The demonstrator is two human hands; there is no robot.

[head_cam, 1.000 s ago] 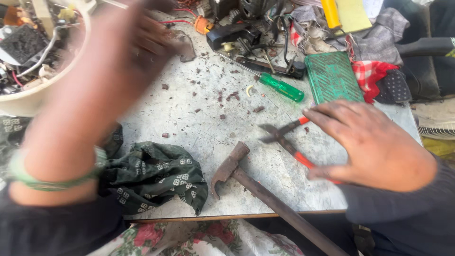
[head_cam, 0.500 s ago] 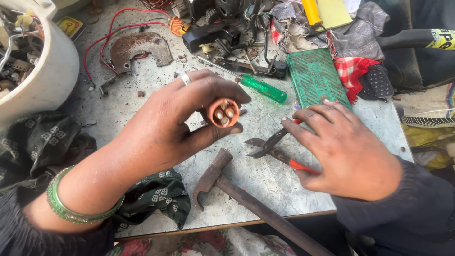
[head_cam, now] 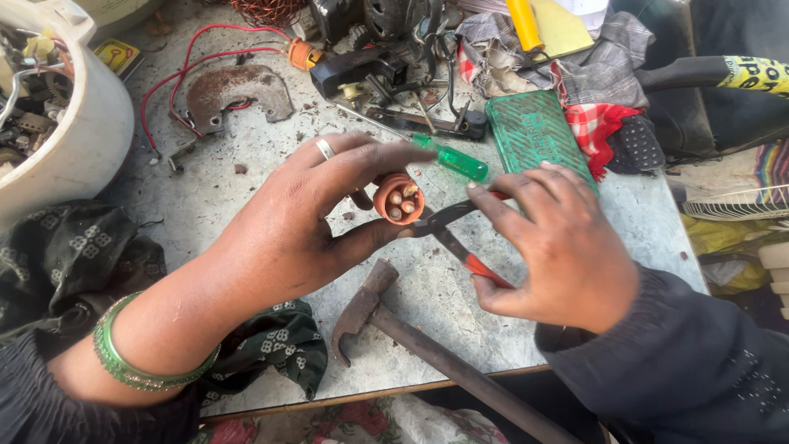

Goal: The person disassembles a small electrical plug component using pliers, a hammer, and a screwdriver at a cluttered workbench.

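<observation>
A small round orange plug is held near the centre of the frame, lifted above the worktop, with its open face and three metal pins turned toward the camera. It is pinched by the left hand, whose fingers are closed across the top of its rim while the thumb presses from below. The pliers, with red handles, are gripped by the right hand, its fingers wrapped shut around the handles, and the dark tip is brought to the lower right edge of the plug, touching or just beside it. The plug is judged to be light and stiff, probably moulded plastic or rubber, with a smooth curved wall that could roll or slip under a sideways push; the rim is the sound place for a hold, while the pins are better left to the tool. A rusty hammer lies just below the hands, a green-handled screwdriver just above them, and a green metal tin toward the upper right.
</observation>
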